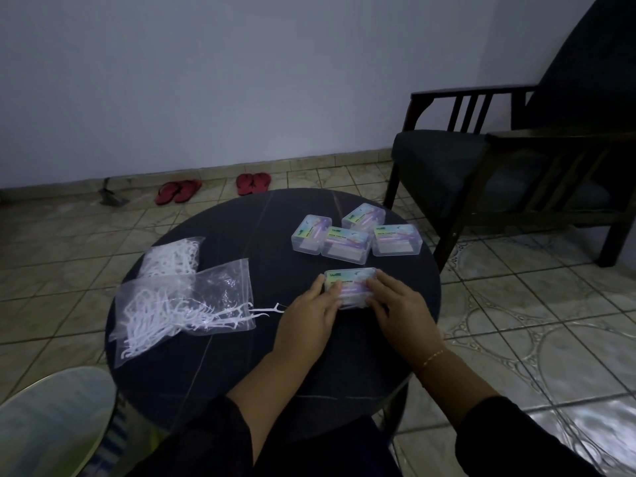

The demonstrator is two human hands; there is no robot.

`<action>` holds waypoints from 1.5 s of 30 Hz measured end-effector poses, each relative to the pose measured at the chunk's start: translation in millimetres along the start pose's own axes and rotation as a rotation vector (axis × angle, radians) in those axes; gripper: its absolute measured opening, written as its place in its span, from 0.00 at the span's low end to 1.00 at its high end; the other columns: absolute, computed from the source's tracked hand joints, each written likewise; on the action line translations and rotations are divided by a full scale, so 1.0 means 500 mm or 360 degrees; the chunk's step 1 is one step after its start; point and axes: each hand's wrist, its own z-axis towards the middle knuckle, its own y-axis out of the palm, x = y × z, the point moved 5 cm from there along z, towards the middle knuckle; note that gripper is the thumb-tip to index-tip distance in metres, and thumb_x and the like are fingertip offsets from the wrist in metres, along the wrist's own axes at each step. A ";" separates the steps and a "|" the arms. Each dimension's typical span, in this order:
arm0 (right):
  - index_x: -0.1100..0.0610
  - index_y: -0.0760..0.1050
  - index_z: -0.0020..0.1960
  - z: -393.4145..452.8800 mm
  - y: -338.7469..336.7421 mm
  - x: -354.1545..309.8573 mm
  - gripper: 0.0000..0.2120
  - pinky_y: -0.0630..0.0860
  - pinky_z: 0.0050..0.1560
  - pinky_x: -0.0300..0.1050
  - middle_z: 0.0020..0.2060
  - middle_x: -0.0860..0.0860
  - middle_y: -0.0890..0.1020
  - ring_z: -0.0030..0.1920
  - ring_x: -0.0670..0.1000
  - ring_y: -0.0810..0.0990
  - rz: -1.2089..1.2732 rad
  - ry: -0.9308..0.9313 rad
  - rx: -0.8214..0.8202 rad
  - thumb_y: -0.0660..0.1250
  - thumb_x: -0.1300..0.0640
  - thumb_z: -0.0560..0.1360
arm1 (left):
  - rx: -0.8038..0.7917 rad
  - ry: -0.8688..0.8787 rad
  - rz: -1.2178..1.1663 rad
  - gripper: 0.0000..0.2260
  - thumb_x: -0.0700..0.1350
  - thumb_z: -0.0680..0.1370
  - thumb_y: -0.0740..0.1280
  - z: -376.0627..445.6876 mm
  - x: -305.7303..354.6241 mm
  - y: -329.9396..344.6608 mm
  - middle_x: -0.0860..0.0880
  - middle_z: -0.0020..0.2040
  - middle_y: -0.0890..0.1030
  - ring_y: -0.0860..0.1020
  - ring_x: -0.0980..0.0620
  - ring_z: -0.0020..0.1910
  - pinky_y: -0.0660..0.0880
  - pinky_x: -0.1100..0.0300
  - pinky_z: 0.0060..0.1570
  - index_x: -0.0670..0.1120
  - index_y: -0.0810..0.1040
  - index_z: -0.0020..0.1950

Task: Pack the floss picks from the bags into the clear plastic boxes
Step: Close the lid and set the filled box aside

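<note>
A clear plastic box (349, 282) with a colourful label lies on the round dark table (241, 356) in front of me. My left hand (309, 315) holds its left end and my right hand (399, 308) holds its right end, fingers laid over the lid. Several more labelled clear boxes (347, 241) sit grouped behind it. Two clear bags of white floss picks lie at the table's left: a near bag (179, 304) and a far bag (173, 258). Loose floss picks (266, 308) stick out beside the near bag.
A dark wooden armchair (516, 160) stands at the right, close to the table. Two pairs of red sandals (213, 189) lie on the tiled floor by the wall. A pale rounded object (51, 425) sits at the lower left.
</note>
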 end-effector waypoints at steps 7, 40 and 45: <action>0.51 0.81 0.48 0.013 -0.023 -0.016 0.16 0.75 0.45 0.53 0.51 0.54 0.81 0.52 0.56 0.81 -0.0322 0.0035 0.0137 0.79 0.54 0.62 | -0.0137 -0.0040 -0.0182 0.18 0.45 0.79 0.65 0.053 0.029 0.017 0.52 0.72 0.69 0.66 0.54 0.71 0.60 0.65 0.67 0.52 0.72 0.69; 0.47 0.45 0.78 0.020 0.014 -0.088 0.29 0.48 0.72 0.58 0.77 0.45 0.43 0.76 0.49 0.37 -0.0551 -0.0195 -0.0629 0.53 0.56 0.81 | 0.0156 0.0565 0.0733 0.11 0.51 0.75 0.59 -0.004 -0.027 -0.071 0.59 0.56 0.80 0.74 0.58 0.54 0.67 0.61 0.46 0.53 0.79 0.52; 0.47 0.59 0.75 0.022 0.004 -0.105 0.23 0.52 0.71 0.51 0.75 0.44 0.59 0.76 0.48 0.53 -0.0518 -0.0408 -0.0575 0.56 0.52 0.81 | 0.0112 0.0473 0.0663 0.14 0.51 0.72 0.60 -0.025 -0.033 -0.110 0.56 0.56 0.78 0.74 0.53 0.55 0.67 0.57 0.49 0.55 0.77 0.56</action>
